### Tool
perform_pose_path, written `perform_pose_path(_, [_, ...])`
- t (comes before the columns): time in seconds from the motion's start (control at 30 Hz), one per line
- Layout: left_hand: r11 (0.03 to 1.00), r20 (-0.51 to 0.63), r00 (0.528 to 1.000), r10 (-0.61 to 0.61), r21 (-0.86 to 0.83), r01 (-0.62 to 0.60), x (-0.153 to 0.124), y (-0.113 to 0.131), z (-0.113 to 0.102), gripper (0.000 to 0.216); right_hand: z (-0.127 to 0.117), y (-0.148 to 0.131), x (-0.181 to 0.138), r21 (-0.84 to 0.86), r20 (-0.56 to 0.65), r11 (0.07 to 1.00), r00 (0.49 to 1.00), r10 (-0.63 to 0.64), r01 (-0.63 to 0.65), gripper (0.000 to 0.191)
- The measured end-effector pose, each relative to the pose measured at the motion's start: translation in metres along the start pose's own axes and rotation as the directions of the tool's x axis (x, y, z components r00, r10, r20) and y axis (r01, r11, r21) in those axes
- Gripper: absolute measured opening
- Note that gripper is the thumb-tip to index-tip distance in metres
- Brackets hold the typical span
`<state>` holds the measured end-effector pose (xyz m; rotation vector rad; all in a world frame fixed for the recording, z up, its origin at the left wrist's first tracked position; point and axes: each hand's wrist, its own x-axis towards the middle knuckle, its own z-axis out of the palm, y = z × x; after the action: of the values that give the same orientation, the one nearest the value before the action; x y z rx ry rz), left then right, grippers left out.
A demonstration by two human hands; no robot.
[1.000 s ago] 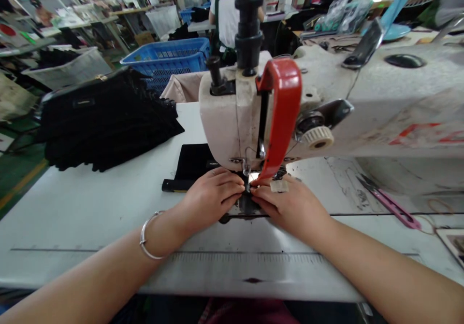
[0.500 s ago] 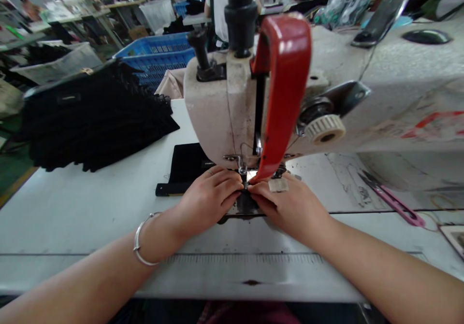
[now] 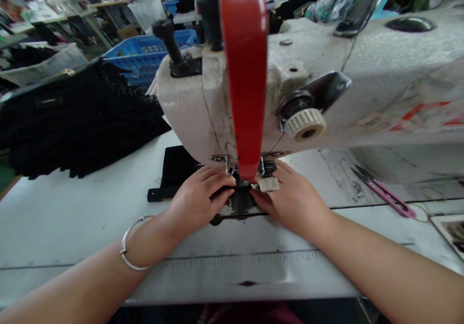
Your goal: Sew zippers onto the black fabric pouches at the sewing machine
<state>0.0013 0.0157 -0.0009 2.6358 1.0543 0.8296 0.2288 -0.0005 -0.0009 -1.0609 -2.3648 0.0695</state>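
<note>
Two hands [image 3: 203,191] [image 3: 295,201], both in a pinch on one black fabric piece [image 3: 176,169], beneath one sewing-machine head [image 3: 184,94]

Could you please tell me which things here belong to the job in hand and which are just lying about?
In use, it seems:
Black cloth, partly hidden by the left hand
Sewing machine, close to the right hand

Apparently lying about:
Pink snips
Blue crate, behind
Black pile, though it may be related

Green floor [image 3: 5,163] at left edge; worktables [image 3: 115,2] behind (rather blurred).
</note>
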Motion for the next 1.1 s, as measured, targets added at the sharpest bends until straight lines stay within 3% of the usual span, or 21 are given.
perform_pose_path(0.27, [1.000,0.024,0.999,-0.028,0.012,0.028,0.001,0.003,-0.001,0.015,0.001,0.009,0.002,0.012,0.041,0.996,0.995,-0.086,0.086,0.023])
perform_pose_path(0.47, [0.995,0.019,0.995,0.095,0.040,-0.096,0.003,0.003,0.001,0.007,0.002,0.011,0.005,-0.116,0.064,0.974,0.981,-0.185,0.192,0.018])
perform_pose_path(0.57, [0.988,0.044,0.988,0.149,0.041,-0.151,0.003,0.003,0.000,0.007,-0.003,0.009,0.003,-0.051,0.081,0.990,0.988,-0.128,0.132,0.021])
perform_pose_path(0.7, [0.990,0.063,0.989,0.137,0.012,-0.138,0.003,0.003,-0.002,0.007,-0.004,0.003,0.000,0.078,0.024,0.997,0.999,0.024,-0.026,0.015])
perform_pose_path(0.87, [0.993,0.065,0.991,0.116,-0.012,-0.116,0.003,0.005,-0.003,0.010,0.004,-0.001,-0.002,0.112,0.016,0.993,0.999,-0.032,0.030,0.014])
perform_pose_path(1.1, [0.994,0.053,0.992,0.112,0.002,-0.113,0.002,0.007,0.001,0.015,0.006,-0.004,-0.005,0.027,-0.010,0.998,0.999,-0.050,0.050,0.011])
